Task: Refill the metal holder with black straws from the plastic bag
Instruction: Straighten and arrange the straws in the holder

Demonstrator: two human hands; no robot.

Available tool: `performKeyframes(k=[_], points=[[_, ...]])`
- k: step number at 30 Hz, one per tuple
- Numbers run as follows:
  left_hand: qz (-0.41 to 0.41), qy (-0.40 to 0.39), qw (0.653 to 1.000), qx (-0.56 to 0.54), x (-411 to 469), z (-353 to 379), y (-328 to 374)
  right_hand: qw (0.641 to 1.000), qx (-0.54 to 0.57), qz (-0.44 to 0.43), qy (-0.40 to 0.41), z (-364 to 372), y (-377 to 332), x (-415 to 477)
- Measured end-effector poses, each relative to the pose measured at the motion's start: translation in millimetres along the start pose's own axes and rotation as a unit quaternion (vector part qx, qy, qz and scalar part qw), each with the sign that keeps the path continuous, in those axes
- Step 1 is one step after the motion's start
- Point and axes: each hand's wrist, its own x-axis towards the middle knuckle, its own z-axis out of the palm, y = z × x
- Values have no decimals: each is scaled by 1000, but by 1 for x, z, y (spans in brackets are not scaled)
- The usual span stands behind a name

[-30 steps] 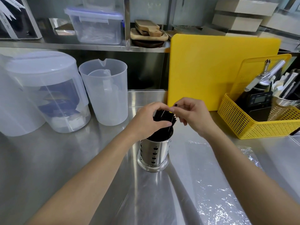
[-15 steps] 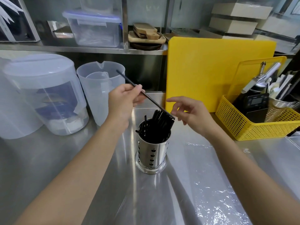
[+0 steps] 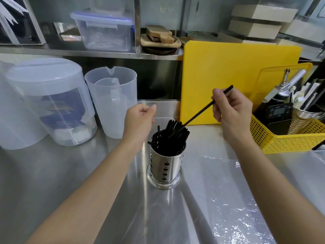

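Over the steel counter (image 3: 52, 173), right hand (image 3: 232, 111) grip clamps one black straw (image 3: 202, 111); left hand (image 3: 139, 120) loosely curled, empty.

Commercial kitchen or café prep area indicated: stainless steel counter (image 3: 52, 173) and shelf (image 3: 88, 52), yellow cutting board (image 3: 237, 71), plastic pitchers (image 3: 112, 103), utensil-filled yellow basket (image 3: 290, 141).

A single wide-angle head view looks forward and down over a steel counter (image 3: 52, 173), close above both forearms. It faces a shelf (image 3: 88, 51) at the back; the metal holder (image 3: 165, 166) sits near centre, and straight edges bow toward the frame borders.
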Motion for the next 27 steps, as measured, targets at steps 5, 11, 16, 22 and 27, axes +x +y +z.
performKeyframes(k=[5,11,16,22,27], points=[[95,-220,968,73,-16,13,-1,983,-91,78,-139,9,18,-15],[81,-260,959,84,-27,26,-16,961,-126,128,-211,24,33,-37],[111,-245,937,224,-29,26,-29,964,-92,109,-222,21,38,-45],[128,-252,939,198,-30,24,-40,927,-113,163,-318,19,46,-54],[124,-267,933,207,-21,17,-39,984,-50,137,-101,15,54,-52]])
